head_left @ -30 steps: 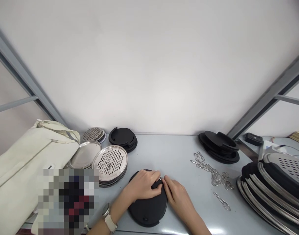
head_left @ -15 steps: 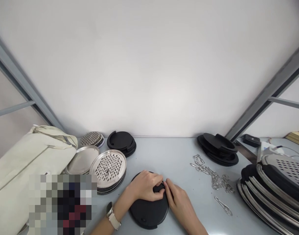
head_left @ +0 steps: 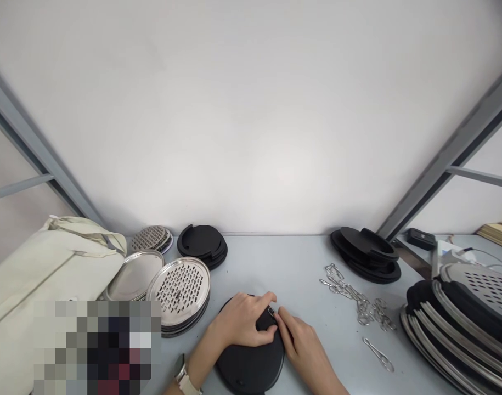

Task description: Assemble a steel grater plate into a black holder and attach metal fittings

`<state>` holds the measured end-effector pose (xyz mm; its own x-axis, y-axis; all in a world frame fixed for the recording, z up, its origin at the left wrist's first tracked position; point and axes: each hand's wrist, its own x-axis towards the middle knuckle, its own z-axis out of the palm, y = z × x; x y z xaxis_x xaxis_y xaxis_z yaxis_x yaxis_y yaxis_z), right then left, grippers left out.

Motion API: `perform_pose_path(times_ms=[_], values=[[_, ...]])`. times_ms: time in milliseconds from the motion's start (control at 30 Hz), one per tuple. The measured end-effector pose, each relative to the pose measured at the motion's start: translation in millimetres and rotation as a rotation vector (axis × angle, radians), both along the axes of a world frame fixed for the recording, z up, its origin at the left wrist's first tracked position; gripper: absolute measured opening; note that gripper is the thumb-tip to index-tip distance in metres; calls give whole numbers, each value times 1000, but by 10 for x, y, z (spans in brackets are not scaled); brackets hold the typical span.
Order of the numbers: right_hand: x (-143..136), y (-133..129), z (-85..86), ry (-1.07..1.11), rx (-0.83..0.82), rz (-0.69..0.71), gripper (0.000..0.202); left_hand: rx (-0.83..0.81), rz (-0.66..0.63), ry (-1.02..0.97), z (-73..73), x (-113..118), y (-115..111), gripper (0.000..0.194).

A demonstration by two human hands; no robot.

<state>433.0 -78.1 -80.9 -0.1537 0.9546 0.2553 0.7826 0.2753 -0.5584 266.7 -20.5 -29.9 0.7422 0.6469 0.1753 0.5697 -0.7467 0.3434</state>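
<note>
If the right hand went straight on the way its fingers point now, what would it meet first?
Probably the small metal loop just ahead of the right hand, seen against the black disc. The fingers may already touch it; depth there is unclear.

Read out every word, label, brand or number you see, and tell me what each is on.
None can be read.
Black disc under the left hand: no lettering visible.
Cream bag: small dark mark, unreadable.
Watch: face too small to read.
</note>
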Motion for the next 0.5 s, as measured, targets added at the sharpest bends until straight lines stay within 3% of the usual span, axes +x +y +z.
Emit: perform_pose_path(times_ms=[200, 500], values=[[1, 8, -9, 16, -5, 14, 27, -18, -57, -14, 29, 8, 3, 16], [-9, -22, -14, 13, -4, -12, 22, -5, -26, -11, -15, 9, 12, 14]])
